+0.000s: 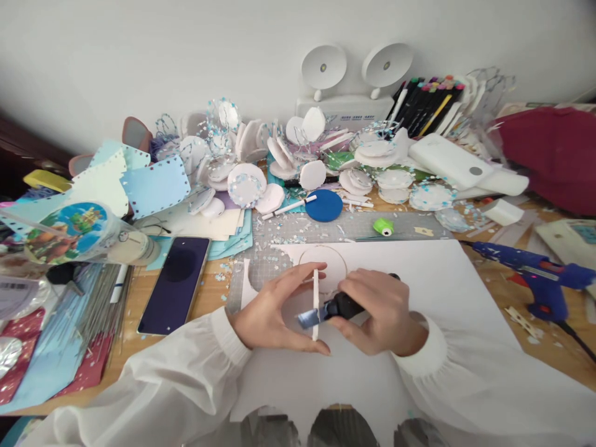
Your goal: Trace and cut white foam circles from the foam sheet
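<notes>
My left hand (274, 310) pinches a thin white foam disc (315, 298) on edge between thumb and fingers, so I see only its rim. My right hand (377, 313) grips a black-handled utility knife (342, 305), and its blade (310, 318) touches the disc's edge. Both hands hover over a large white foam sheet (419, 279) with round holes cut from it, lying on a grey cutting mat (279, 233).
A dark phone (176, 282) lies left of the sheet, and a blue glue gun (540, 273) lies to the right. A blue disc (324, 205), a green punch (384, 226), piles of white discs (246, 183), marker pens (423, 102) and a twin lamp (354, 68) crowd the back.
</notes>
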{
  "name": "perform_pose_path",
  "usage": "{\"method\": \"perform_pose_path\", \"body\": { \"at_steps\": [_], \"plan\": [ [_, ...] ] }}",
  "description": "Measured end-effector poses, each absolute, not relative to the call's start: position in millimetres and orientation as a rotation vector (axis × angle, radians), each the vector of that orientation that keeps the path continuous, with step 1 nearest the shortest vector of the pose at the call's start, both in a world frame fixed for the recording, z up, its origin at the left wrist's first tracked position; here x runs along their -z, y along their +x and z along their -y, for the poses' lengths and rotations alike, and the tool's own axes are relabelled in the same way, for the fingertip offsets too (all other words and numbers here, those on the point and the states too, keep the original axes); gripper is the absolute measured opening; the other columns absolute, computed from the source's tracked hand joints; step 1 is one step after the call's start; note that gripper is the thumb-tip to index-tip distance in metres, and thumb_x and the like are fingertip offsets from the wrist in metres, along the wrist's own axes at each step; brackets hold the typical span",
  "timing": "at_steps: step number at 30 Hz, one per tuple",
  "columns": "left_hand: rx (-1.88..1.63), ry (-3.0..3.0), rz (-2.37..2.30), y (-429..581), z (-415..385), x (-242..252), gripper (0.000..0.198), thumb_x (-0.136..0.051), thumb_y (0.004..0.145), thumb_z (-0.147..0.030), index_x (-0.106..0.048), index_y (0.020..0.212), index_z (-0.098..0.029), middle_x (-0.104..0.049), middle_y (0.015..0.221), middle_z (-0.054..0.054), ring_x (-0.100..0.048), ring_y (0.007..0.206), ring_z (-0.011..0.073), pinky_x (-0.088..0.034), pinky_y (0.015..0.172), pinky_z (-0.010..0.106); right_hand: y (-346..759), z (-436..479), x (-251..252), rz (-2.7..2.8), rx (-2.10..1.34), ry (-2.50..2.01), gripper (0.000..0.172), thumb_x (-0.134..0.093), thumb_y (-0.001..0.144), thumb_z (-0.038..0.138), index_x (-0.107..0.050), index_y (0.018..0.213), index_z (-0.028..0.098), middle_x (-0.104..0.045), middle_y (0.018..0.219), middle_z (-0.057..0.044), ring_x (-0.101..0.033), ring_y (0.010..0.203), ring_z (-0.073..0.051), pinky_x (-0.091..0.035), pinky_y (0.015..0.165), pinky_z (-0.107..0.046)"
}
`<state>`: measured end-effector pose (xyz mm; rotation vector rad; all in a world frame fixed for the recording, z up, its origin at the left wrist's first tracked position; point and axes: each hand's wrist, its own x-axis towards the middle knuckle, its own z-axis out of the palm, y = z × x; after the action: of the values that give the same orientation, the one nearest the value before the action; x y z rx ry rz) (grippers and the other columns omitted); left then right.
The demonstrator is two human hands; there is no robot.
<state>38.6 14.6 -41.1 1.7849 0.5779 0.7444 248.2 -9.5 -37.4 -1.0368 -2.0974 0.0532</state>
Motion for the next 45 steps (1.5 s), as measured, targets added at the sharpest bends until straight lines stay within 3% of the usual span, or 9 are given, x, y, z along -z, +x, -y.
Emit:
{"method": "perform_pose_path", "body": {
  "at_steps": [4, 7, 10, 15, 22, 25, 30, 38, 45],
  "plan": [
    [-0.685, 1.778, -0.576, 37.3, -12.2, 41.4, 0.104, -0.089, 0.049, -0.04, -0.039, 0.139, -0.028, -0.053, 0.133, 0.014, -0.054, 0.121, 0.0328, -0.048, 0.1, 0.05, 262.0, -1.5, 41.5, 1.953, 0.021, -1.267, 0.019, -0.058, 0.083, 0.037, -0.056, 0.076, 0.019, -0.06, 0.063, -0.003, -0.055, 0.057, -0.016, -0.039, 0.054, -0.027],
    [-0.705, 1.73, -0.558, 36.1, -11.9, 43.1, 0.104, -0.088, 0.054, -0.033, -0.033, 0.142, -0.03, -0.043, 0.143, 0.014, -0.048, 0.128, 0.0334, -0.044, 0.104, 0.052, 266.0, -4.6, 42.8, 1.928, 0.047, -1.227, 0.016, -0.059, 0.082, 0.034, -0.056, 0.08, 0.018, -0.06, 0.063, -0.004, -0.055, 0.057, -0.017, -0.039, 0.053, -0.028],
    [-0.746, 1.706, -0.537, 35.6, -13.3, 44.2, 0.102, -0.085, 0.06, -0.027, -0.027, 0.144, -0.035, -0.033, 0.15, 0.012, -0.04, 0.135, 0.0328, -0.04, 0.107, 0.053, 263.3, -2.0, 41.7, 1.964, 0.018, -1.135, 0.017, -0.059, 0.082, 0.035, -0.055, 0.081, 0.018, -0.057, 0.061, -0.003, -0.053, 0.055, -0.016, -0.039, 0.053, -0.028],
    [-0.78, 1.748, -0.588, 37.2, -15.5, 44.5, 0.086, -0.081, 0.065, -0.026, -0.036, 0.138, -0.034, -0.03, 0.151, 0.011, -0.025, 0.142, 0.0329, -0.043, 0.104, 0.051, 256.4, 5.5, 38.9, 2.065, -0.023, -0.97, 0.024, -0.053, 0.085, 0.042, -0.053, 0.079, 0.018, -0.056, 0.059, -0.003, -0.049, 0.052, -0.016, -0.037, 0.051, -0.029],
    [-0.793, 1.784, -0.506, 35.8, -17.9, 48.4, 0.084, -0.079, 0.065, -0.034, -0.037, 0.138, -0.029, -0.033, 0.148, 0.013, -0.026, 0.141, 0.0346, -0.026, 0.113, 0.057, 251.8, 8.3, 40.8, 2.111, 0.018, -0.925, 0.031, -0.051, 0.086, 0.046, -0.054, 0.076, 0.017, -0.054, 0.057, -0.004, -0.049, 0.052, -0.016, -0.036, 0.051, -0.03],
    [-0.805, 1.728, -0.457, 35.7, -18.2, 51.3, 0.08, -0.078, 0.069, -0.028, -0.038, 0.138, -0.028, -0.037, 0.145, 0.014, -0.032, 0.138, 0.0343, -0.03, 0.112, 0.054, 250.7, 8.5, 40.8, 2.106, 0.024, -0.924, 0.032, -0.051, 0.087, 0.046, -0.054, 0.075, 0.017, -0.054, 0.057, -0.004, -0.048, 0.052, -0.016, -0.035, 0.05, -0.03],
    [-0.814, 1.558, -0.474, 39.2, -16.5, 53.3, 0.101, -0.086, 0.057, -0.02, -0.033, 0.142, -0.028, -0.039, 0.144, 0.014, -0.04, 0.133, 0.0331, -0.031, 0.113, 0.049, 247.3, 11.9, 39.7, 2.141, 0.019, -0.913, 0.035, -0.048, 0.088, 0.048, -0.055, 0.074, 0.016, -0.054, 0.057, -0.004, -0.048, 0.052, -0.016, -0.034, 0.05, -0.031],
    [-0.847, 1.753, -0.618, 36.6, -18.4, 47.0, 0.095, -0.086, 0.054, -0.027, -0.041, 0.138, -0.028, -0.049, 0.134, 0.012, -0.05, 0.122, 0.0333, -0.042, 0.104, 0.049, 250.4, 11.1, 38.2, 2.09, -0.005, -0.936, 0.029, -0.049, 0.087, 0.045, -0.053, 0.079, 0.018, -0.055, 0.058, -0.003, -0.048, 0.052, -0.016, -0.035, 0.05, -0.029],
    [-0.989, 2.031, -0.731, 35.7, -18.0, 43.3, 0.093, -0.063, 0.057, -0.013, -0.03, 0.144, -0.019, -0.041, 0.142, 0.014, -0.037, 0.131, 0.0337, -0.029, 0.111, 0.053, 256.5, 4.5, 39.3, 2.035, -0.104, -1.022, 0.022, -0.054, 0.084, 0.039, -0.052, 0.077, 0.019, -0.052, 0.058, -0.002, -0.046, 0.051, -0.015, -0.034, 0.05, -0.028]
  ]
}}
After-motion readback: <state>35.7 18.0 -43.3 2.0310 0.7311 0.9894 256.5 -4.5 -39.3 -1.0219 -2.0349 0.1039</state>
